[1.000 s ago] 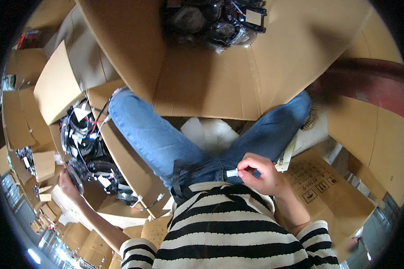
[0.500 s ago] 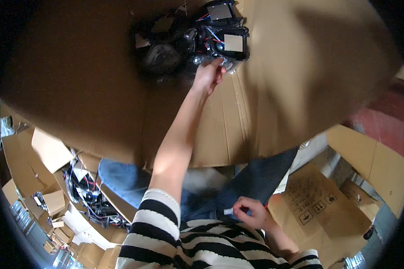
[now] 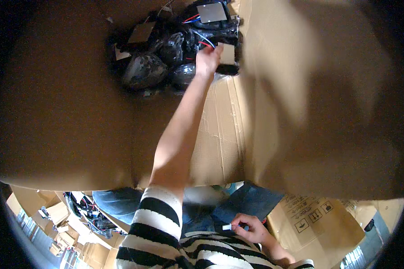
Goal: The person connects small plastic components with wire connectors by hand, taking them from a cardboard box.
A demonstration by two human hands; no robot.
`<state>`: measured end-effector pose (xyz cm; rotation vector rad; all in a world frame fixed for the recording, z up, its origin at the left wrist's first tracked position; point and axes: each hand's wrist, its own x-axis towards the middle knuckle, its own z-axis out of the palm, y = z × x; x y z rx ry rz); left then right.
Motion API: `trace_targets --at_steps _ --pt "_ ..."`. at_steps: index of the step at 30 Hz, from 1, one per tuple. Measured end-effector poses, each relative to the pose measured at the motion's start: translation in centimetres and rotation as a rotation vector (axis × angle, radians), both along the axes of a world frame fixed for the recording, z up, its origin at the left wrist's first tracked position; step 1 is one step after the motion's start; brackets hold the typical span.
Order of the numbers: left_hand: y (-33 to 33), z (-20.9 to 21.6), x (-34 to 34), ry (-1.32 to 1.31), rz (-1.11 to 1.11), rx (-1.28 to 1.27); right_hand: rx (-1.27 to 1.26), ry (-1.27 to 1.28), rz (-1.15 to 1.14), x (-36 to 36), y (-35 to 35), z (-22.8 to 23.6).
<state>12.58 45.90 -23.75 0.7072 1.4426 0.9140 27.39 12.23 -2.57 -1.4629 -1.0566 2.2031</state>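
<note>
Deep in a large cardboard box (image 3: 220, 116), several black units with coloured wires lie in clear plastic. My left hand (image 3: 208, 61) reaches down among them. Its fingers are bent against the left edge of a black unit with a square beige plate (image 3: 227, 54), beside red and white wires; the fingertips are partly hidden. Just beyond is another black unit with a square plate (image 3: 212, 13). To the left lies a rounded plastic-wrapped part (image 3: 144, 71). Close to my lap, my right hand (image 3: 252, 229) is closed in a pinch on a small white piece (image 3: 227, 227).
The box's near edge crosses in front of my legs. At lower left, an open carton holds a tangle of wired black parts (image 3: 87, 210). A closed brown carton (image 3: 318, 233) stands at lower right. More cartons (image 3: 94, 255) sit on the floor at far left.
My left hand has moved from the near edge of the black unit up to beside its plate. The view has shifted, showing more of the box. My right hand still pinches the white piece.
</note>
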Motion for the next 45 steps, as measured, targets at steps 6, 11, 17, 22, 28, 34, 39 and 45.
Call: trace_targets --at_steps 6,11,17,22,28,34,39,45 --pt "-13.9 8.5 -4.4 0.578 0.000 0.508 0.110 0.008 0.072 -0.6 -0.9 1.7" --pt "-23.7 13.0 -8.9 0.055 0.229 0.230 0.232 -0.060 0.128 -1.0 -2.6 3.4" --pt "-37.5 19.4 -14.5 -0.065 0.477 0.172 0.349 -0.100 0.236 -2.1 -4.5 6.7" --pt "-44.5 20.4 -19.5 -0.297 0.944 0.138 0.537 -0.142 0.372 -3.8 -5.6 9.0" --pt "-49.3 19.5 -23.3 -0.428 1.156 0.346 0.598 -0.119 0.375 -4.7 -6.6 12.0" --pt "-51.6 22.2 -25.4 -0.363 1.106 0.341 0.584 0.026 0.411 -9.8 -6.5 11.9" --pt "-52.5 22.7 -24.3 -0.022 0.775 0.285 0.551 0.175 0.586 -15.7 -6.5 9.5" --pt "-54.0 24.2 -22.8 0.447 0.442 0.156 0.560 0.200 0.602 -20.1 -7.2 7.8"
